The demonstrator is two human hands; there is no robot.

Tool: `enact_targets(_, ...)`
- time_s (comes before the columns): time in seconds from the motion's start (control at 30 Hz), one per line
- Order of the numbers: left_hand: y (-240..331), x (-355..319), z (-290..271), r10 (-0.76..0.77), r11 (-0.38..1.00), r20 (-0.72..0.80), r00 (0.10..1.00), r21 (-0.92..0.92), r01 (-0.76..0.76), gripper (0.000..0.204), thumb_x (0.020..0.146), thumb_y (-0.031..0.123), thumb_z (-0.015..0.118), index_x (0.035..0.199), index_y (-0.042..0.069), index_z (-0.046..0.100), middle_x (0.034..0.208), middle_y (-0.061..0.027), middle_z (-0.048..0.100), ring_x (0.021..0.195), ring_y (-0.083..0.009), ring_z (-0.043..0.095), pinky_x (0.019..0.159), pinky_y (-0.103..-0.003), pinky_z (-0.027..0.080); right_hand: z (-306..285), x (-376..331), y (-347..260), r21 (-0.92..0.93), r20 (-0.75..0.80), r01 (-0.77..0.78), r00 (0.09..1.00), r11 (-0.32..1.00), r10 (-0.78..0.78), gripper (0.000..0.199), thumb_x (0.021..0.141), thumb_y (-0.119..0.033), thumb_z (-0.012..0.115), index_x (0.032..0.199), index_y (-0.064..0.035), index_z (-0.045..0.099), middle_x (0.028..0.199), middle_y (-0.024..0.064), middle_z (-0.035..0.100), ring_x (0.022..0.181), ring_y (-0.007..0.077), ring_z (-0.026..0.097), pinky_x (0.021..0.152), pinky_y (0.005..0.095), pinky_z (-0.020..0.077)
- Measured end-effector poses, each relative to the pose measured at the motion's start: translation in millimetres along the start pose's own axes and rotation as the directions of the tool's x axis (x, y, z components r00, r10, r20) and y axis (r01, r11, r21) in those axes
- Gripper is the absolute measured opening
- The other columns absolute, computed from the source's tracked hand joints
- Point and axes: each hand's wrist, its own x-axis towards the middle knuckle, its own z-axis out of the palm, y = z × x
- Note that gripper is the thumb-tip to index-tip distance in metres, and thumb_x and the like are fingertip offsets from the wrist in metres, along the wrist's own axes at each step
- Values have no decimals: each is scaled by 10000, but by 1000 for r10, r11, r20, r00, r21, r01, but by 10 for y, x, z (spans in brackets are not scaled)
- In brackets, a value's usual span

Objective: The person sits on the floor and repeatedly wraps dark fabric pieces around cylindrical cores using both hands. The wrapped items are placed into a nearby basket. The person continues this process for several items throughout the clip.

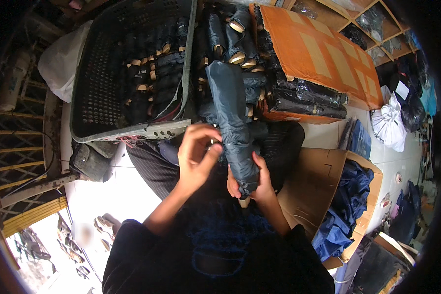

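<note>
A folded dark blue-grey umbrella (230, 112) lies slanted in front of me, its handle end toward my chest. Round its lower end, just above the pale wooden handle tip (244, 202), my right hand (254, 180) is closed. My left hand (198, 156) is beside the middle of the umbrella, thumb and forefinger pinched on a small dark tab that looks like its closing strap (216, 144). A tiny shiny spot shows there. Beyond the umbrella's far end, several similar rolled umbrellas (215, 36) with pale wooden ends lie piled.
A black perforated crate (98, 110) at the far left holds rows of rolled umbrellas. Far right stands an orange taped carton (323, 49) with plastic-wrapped bundles. Near right, an open cardboard box (308, 181) holds blue cloth (345, 210). Shoes (104, 226) lie at the lower left.
</note>
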Motion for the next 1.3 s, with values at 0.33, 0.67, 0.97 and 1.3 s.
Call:
enact_targets(0.33,-47,-263,-24,-1,938,50,999,347,-16,180,818,-50,659,996,-43,630,1052,-116,561,967,-192,572,811,-290,485,157,98,23,-664,-397,-15,854,747,-337,489,926,-330,512,1295,-32,392,1054,94,555,977,185,573,688,343,541)
enact_targets(0.67,-19,-15,-97,261,767,231,937,540,-347,212,699,-24,747,897,-10,674,880,-107,651,794,-255,639,704,-324,503,45,80,26,-268,-332,-24,941,963,-69,510,945,-500,446,1071,-9,495,828,125,551,564,188,554,479,304,432)
enact_targets(0.97,-135,46,-56,445,639,270,854,572,-514,223,685,-73,675,879,-12,584,863,-121,601,766,-283,583,686,-383,469,158,191,98,-266,-347,128,912,955,-219,418,921,-383,552,1134,-37,449,740,90,547,491,159,541,436,299,444)
enact_targets(1.3,-17,238,-182,402,695,476,783,398,-599,238,692,-20,701,904,-15,592,877,-117,586,789,-304,590,710,-402,474,275,149,-63,-437,-356,54,906,898,-227,406,898,-296,579,1192,-58,431,742,72,549,525,135,563,462,260,468)
